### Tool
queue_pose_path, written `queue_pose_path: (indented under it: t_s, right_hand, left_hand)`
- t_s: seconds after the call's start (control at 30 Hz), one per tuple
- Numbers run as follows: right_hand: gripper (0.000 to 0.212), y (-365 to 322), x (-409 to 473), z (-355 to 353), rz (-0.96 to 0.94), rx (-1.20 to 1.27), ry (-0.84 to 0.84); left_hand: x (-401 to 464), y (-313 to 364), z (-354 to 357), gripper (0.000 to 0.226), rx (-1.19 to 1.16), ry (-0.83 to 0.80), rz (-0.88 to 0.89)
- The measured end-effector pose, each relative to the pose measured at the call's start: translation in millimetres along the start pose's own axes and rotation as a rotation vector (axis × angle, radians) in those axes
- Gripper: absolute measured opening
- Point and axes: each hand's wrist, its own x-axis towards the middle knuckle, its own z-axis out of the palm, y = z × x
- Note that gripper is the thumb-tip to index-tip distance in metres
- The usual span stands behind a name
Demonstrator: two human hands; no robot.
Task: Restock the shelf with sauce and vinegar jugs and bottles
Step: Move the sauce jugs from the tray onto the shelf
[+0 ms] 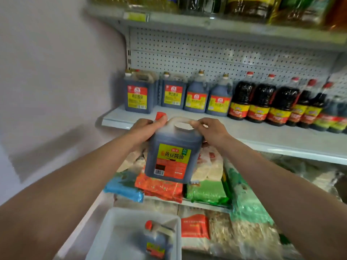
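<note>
Gripping the dark sauce jug [171, 149] between them, left hand [145, 131] is clasping its shoulder, right hand [210, 131] its handle.

both hands [176, 131] hold a sauce jug [171, 152] (red-capped) before the shelf [262, 136].

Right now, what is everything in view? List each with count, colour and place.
held jug: one, dark, red cap, mid-air before the middle shelf
shelf jugs: four in front, dark, yellow-red labels, shelf left
bottles: a row, dark, red caps, shelf right
white bin: one, below
bin jug: one, dark, inside it
packets: several, blue, red, green, lower shelf
left hand: grips near the cap
right hand: fingers on the handle
</note>
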Motion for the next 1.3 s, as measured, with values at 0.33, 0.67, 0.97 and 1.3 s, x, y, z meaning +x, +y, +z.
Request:
queue_pose_path:
  t_s: [0.33,0.67,0.97,1.3]
  right_hand:
    - [0.031,-36.1,119.9,-3.2,0.011,0.057,-0.001]
    - [0.027,-23.1,225.0,26.7,-0.03,0.106,0.154]
    - [0.022,-11.6,271.8,42.8,-0.046,0.008,0.103]
    - [0.102,5.2,267.6,43.1,-0.039,-0.063,-0.147]
  left_hand:
    - [112.5,42.5,-22.3,0.09,-0.076,0.024,0.049]
    - [237.6,35.4,-32.0,0.084,-0.133,-0.068,0.16]
    - [295.8,15.1,-23.7,0.052,-0.237,-0.045,0.12]
    - [306.9,20.6,-49.9,0.109,0.199,-0.43,0.101]
